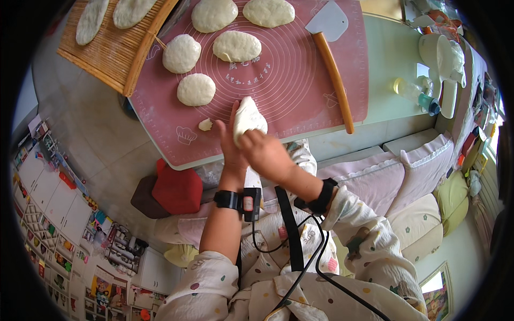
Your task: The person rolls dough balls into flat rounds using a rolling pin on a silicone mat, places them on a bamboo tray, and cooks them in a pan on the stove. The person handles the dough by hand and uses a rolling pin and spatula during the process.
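Observation:
My left hand (pixel 231 146) lies palm up under a folded, pointed piece of dough (pixel 247 115) at the near edge of the pink baking mat (pixel 289 96). The fingers of my right hand (pixel 263 150) are closed on the dough's near end. A small dough scrap (pixel 205 124) sits just left of my left hand. Beyond my hands are a small flattened round (pixel 196 90), another round (pixel 182 53) and an oval piece (pixel 237 46), with more dough at the far edge. At the right lie a wooden rolling pin (pixel 336 84) and a white dough scraper (pixel 330 22).
A bamboo tray (pixel 108 44) holding long dough pieces stands at the upper left. On the pale green table (pixel 391 60) to the right are a bottle (pixel 415 96) and a white container (pixel 435 54). A red stool (pixel 178 190) and a sofa (pixel 369 180) are close to the table's near side.

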